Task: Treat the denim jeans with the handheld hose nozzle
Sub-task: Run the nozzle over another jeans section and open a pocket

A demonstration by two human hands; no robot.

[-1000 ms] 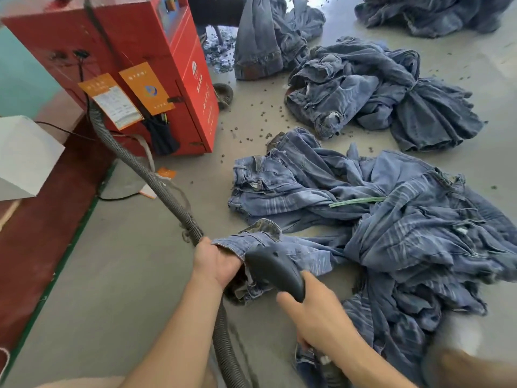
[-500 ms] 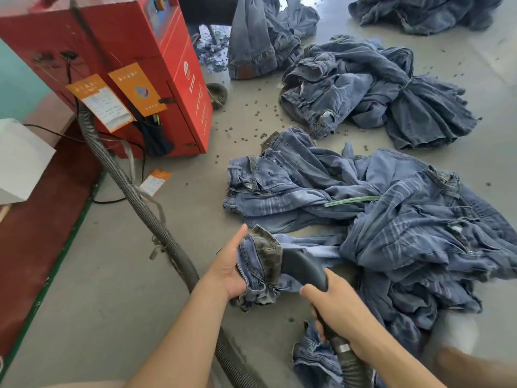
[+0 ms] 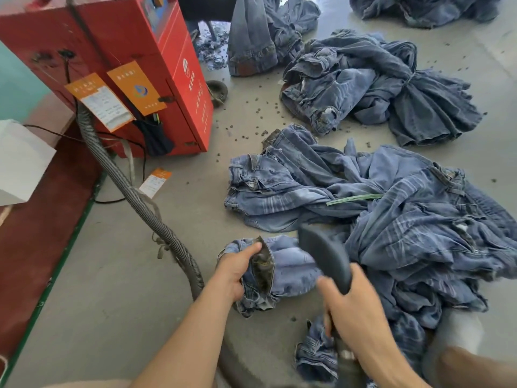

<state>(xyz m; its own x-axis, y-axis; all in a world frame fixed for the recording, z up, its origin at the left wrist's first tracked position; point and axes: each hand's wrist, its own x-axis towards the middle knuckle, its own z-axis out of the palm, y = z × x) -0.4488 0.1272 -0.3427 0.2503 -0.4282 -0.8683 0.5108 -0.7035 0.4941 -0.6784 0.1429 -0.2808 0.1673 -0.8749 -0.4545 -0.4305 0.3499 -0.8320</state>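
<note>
Over the floor, left hand (image 3: 233, 271) grips jeans hem (image 3: 263, 264); right hand (image 3: 354, 306) grips nozzle (image 3: 324, 252).

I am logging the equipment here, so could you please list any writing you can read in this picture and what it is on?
No text can be read well enough to quote.
Red machine: vertical white characters and a round logo on its side, too blurred.
Two orange tags hanging on the machine: printed lines, too small.
Orange-and-white tag on the floor: print too small.
Jeans: no legible labels.
</note>
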